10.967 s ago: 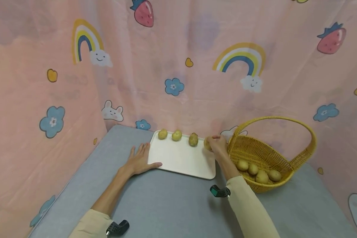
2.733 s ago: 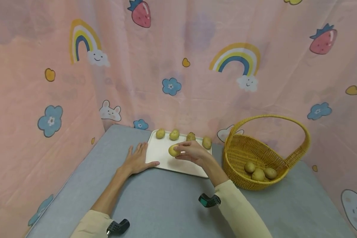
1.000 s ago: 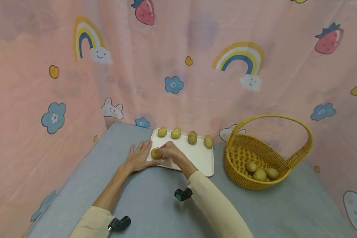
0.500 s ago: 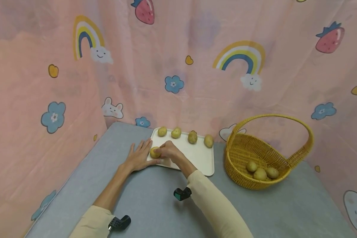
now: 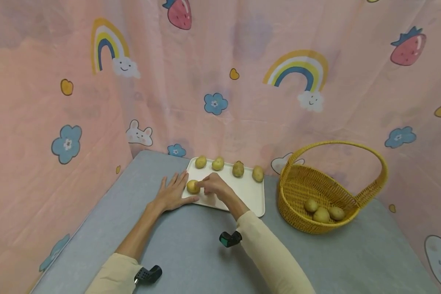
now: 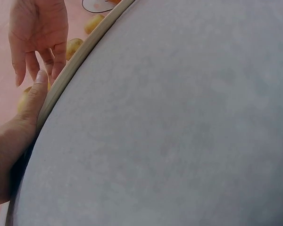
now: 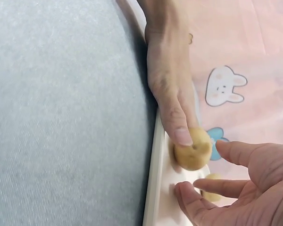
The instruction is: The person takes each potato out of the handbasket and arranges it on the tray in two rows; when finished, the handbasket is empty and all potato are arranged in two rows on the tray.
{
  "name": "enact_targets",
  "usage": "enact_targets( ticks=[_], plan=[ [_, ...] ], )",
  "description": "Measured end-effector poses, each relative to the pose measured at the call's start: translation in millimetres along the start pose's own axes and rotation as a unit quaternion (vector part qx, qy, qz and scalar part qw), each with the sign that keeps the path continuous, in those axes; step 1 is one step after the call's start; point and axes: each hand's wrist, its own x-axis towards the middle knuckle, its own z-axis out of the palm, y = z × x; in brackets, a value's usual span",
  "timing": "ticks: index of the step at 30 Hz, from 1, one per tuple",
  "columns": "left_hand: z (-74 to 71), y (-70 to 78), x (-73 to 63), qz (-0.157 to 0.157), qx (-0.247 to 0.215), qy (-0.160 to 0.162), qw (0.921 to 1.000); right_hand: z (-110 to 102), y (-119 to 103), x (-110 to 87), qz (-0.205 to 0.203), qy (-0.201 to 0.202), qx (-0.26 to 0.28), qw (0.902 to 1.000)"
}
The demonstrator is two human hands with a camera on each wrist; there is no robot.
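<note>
A potato (image 5: 192,186) sits at the front left of a white tray (image 5: 242,197). Several more potatoes, one of them at the far right (image 5: 257,174), stand in a row along the tray's back edge. My left hand (image 5: 172,196) rests at the tray's left end with spread fingers, its thumb along the front rim. In the right wrist view the thumb's tip lies close by the front potato (image 7: 192,148); touching or not, I cannot tell. My right hand (image 5: 217,185) is just right of that potato. Its thumb and fingers (image 7: 240,153) are spread apart, with nothing held between them.
A yellow wicker basket (image 5: 297,220) with a tall handle stands right of the tray, with 3 potatoes (image 5: 321,215) inside. A grey cloth covers the table (image 5: 191,253). A pink printed curtain (image 5: 176,69) hangs behind and to the left.
A potato left the basket in my right hand, crossed the tray and was set down at its front left. My right hand has just let go and drawn slightly right. The left hand stays put.
</note>
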Motion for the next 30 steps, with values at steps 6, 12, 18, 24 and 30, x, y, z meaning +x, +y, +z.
enact_targets(
  ticks=[6, 12, 18, 24, 30],
  plan=[
    [1.3, -0.7, -0.5, 0.002, 0.000, 0.003, 1.0000, -10.0, 1.8, -9.1, -0.011, -0.005, 0.004, 0.9999],
    [-1.2, 1.6, -1.1, -0.001, 0.001, 0.010, 1.0000, -26.8, 4.8, -20.3, -0.039, -0.010, 0.009, 0.9991],
    [0.2, 0.7, 0.6, 0.005, 0.004, 0.011, 0.9999, -53.5, 10.8, -44.8, -0.065, -0.012, -0.010, 0.9978],
    [1.9, -1.8, 0.8, 0.016, -0.003, 0.014, 0.9998, -84.3, 16.8, -72.0, -0.086, -0.001, -0.037, 0.9956],
    [-0.3, 0.6, -0.2, 0.013, -0.001, 0.011, 0.9999, -114.0, 24.0, -103.8, -0.126, 0.021, -0.061, 0.9899]
  ],
)
